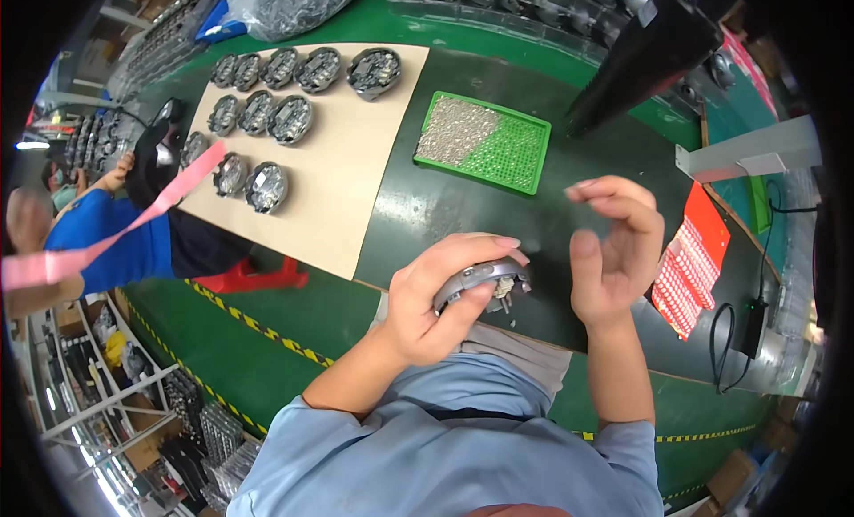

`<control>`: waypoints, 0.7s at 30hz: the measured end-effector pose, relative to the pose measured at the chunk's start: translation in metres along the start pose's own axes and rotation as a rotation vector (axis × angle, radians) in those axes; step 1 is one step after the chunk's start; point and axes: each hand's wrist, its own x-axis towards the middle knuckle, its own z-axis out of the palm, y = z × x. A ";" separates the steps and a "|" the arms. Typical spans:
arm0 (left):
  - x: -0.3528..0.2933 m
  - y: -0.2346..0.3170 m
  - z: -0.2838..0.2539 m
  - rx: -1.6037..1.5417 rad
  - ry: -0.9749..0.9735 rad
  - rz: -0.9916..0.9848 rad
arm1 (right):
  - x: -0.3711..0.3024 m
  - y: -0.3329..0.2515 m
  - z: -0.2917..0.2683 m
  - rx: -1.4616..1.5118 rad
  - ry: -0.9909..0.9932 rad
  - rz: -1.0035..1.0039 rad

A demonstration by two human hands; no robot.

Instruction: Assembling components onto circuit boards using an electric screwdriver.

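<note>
My left hand [414, 308] grips a grey rounded plastic housing [480, 275] at the table's near edge, thumb and fingers around its rim. The housing is tilted, and pale inner parts with thin prongs show on its right side. To the right of it my right hand [616, 259] is raised over the dark table, fingers half bent and apart from the thumb, with nothing visible in it. Beyond both hands lies a green tray [531, 165], where a heap of small metal pieces [455, 130], perhaps screws, covers the left part.
Several similar round housings [290, 119] stand in rows on a beige board [342, 170]. A red sheet with white stickers [689, 263] and a black cable [719, 343] lie right. A black column-shaped object [636, 59] slants at far right. A co-worker in blue [116, 232] is left, behind a pink strap [169, 195].
</note>
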 end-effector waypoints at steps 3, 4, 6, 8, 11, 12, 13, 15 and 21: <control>0.002 -0.012 0.000 -0.077 -0.031 0.021 | 0.008 0.010 -0.002 -0.187 0.154 -0.030; 0.005 -0.010 0.002 -0.121 -0.015 -0.034 | 0.013 0.011 -0.001 -0.222 0.202 -0.034; 0.005 -0.021 -0.003 -0.168 0.069 -0.184 | 0.029 0.009 -0.001 -0.285 0.248 -0.041; 0.015 -0.020 -0.006 -0.324 0.165 -0.400 | 0.042 0.002 0.003 -0.243 0.319 0.023; 0.026 -0.036 -0.012 -0.461 0.185 -0.397 | 0.053 0.012 0.008 -0.336 0.340 -0.045; 0.028 -0.041 -0.013 -0.473 0.196 -0.406 | 0.048 0.006 0.008 -0.189 0.315 0.185; 0.027 -0.042 -0.016 -0.504 0.183 -0.399 | 0.048 0.003 0.011 -0.195 0.313 0.201; 0.025 -0.042 -0.016 -0.535 0.158 -0.401 | 0.049 -0.002 0.018 -0.250 0.306 0.327; 0.028 -0.041 -0.013 -0.448 0.162 -0.412 | 0.093 0.012 0.033 0.461 0.203 0.080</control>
